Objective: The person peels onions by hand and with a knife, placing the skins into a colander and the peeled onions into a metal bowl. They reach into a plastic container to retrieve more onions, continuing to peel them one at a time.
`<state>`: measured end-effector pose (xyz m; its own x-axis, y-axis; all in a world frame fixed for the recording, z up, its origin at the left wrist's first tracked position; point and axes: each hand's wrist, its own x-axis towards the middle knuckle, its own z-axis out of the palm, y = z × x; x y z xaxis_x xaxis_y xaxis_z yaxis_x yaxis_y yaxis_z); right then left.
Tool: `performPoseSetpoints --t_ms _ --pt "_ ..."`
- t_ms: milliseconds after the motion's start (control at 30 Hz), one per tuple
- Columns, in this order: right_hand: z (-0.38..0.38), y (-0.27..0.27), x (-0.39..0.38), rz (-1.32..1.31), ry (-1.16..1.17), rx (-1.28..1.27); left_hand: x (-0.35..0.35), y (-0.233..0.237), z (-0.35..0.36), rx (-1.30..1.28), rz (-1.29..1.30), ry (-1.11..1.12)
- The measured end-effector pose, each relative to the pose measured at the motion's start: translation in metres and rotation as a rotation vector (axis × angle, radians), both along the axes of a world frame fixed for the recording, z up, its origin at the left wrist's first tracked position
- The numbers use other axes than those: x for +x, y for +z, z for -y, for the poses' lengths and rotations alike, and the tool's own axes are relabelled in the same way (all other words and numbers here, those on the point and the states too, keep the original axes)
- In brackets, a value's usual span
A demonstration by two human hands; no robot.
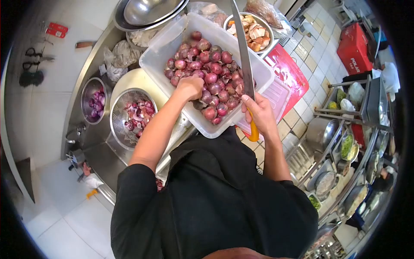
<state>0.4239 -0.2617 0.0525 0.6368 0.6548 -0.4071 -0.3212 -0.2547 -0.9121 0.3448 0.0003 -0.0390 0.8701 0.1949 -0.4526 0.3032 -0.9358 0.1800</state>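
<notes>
My right hand (260, 113) is wrapped round the yellow handle of a large kitchen knife (245, 52). Its long blade points away from me, over the right side of a translucent plastic tub (151, 60). Many red onions (211, 77) fill the tub, most with their skins on. Inside it, my left hand (189, 87) rests among the onions with its fingers curled. What those fingers hold, if anything, is hidden. Left of the tub, a perforated colander (118, 125) contains onion skins and pieces (140, 115). Peeled purple onions (97, 103) lie in a smaller metal bowl (86, 88).
A steel sink (101, 149) with a faucet (76, 131) is on the left. Behind the tub stand stacked metal bowls (148, 11) and a bowl of chopped meat (254, 32). A red plastic surface (286, 75) is at right, beyond it a shelf rack (345, 112) and red cooler (354, 47).
</notes>
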Motion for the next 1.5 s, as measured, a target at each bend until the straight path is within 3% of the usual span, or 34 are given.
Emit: performPoseSetpoints --t_ms 100,367,500,633,700,733,767,900,967,1067,1167,1267,1367,1500 --pt "-0.003 0.004 -0.004 0.018 0.002 -0.013 0.000 0.018 -0.001 -0.114 0.039 0.113" --pt "-0.014 0.007 -0.028 0.136 -0.056 0.010 -0.013 0.009 -0.003 -0.077 0.151 -0.074" --pt "-0.025 0.020 -0.059 0.145 -0.125 0.043 -0.014 0.013 -0.005 -0.136 0.317 -0.004" --pt "-0.036 0.043 -0.095 0.303 -0.121 0.057 -0.057 0.048 -0.034 -0.562 0.736 0.232" --pt "-0.045 0.045 -0.116 0.351 -0.073 0.059 -0.114 0.059 -0.049 -0.849 0.948 0.355" --pt "-0.051 0.045 -0.129 0.319 -0.016 0.044 -0.153 0.086 -0.045 -1.054 0.947 0.492" --pt "-0.058 0.043 -0.141 0.291 0.039 0.033 -0.188 0.094 -0.049 -1.055 0.949 0.603" --pt "-0.104 0.012 -0.192 0.467 0.284 0.096 -0.299 0.065 -0.058 -1.139 1.137 0.998" --pt "-0.129 -0.008 -0.214 0.570 0.396 0.085 -0.332 0.025 -0.060 -1.169 1.132 1.056" --pt "-0.156 -0.036 -0.238 0.689 0.489 0.091 -0.349 0.034 -0.040 -1.499 1.187 1.183" --pt "-0.169 -0.022 -0.260 0.737 0.566 0.032 -0.354 0.029 -0.027 -1.525 1.273 1.127" --pt "-0.177 -0.018 -0.271 0.858 0.645 0.062 -0.352 0.044 -0.011 -1.288 1.315 1.174" --pt "-0.181 -0.025 -0.279 0.947 0.649 0.114 -0.356 0.042 -0.005 -1.398 1.332 1.157" --pt "-0.182 -0.025 -0.284 1.017 0.671 0.067 -0.358 0.037 0.001 -1.315 1.368 1.193"
